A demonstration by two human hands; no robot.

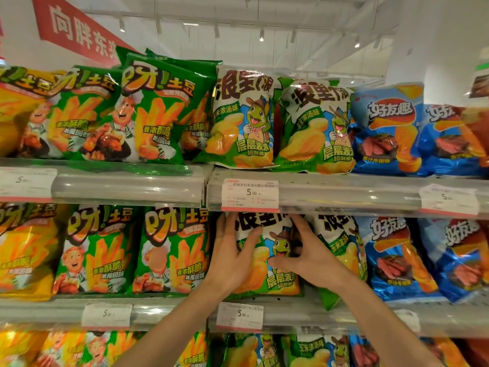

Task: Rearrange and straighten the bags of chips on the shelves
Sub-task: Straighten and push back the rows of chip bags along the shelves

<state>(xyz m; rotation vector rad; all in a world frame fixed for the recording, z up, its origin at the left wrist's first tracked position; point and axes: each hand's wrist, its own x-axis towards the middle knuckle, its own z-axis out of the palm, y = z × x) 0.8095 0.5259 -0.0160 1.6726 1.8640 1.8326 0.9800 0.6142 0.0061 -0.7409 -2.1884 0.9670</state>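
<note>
The turtle chip bag (267, 263) on the middle shelf (169, 309) is being gripped at its two sides, fingers of the left hand (232, 258) curled over its left edge and those of the right hand (309, 256) wrapped round its right edge. It is being held upright between the green fries bag (172, 250) on the left and a second turtle bag (341, 250), tilted, just beside it on the right. If the bag is being shifted sideways, that leaning neighbour could be nudged off the shelf lip.

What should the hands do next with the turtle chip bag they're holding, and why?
Probably nudge the turtle bag straight and push it back on the middle shelf. The left hand and the right hand grip its two sides. The neighbouring turtle bag leans, its bottom corner hanging over the shelf's edge, so it likely needs straightening afterwards.
</note>
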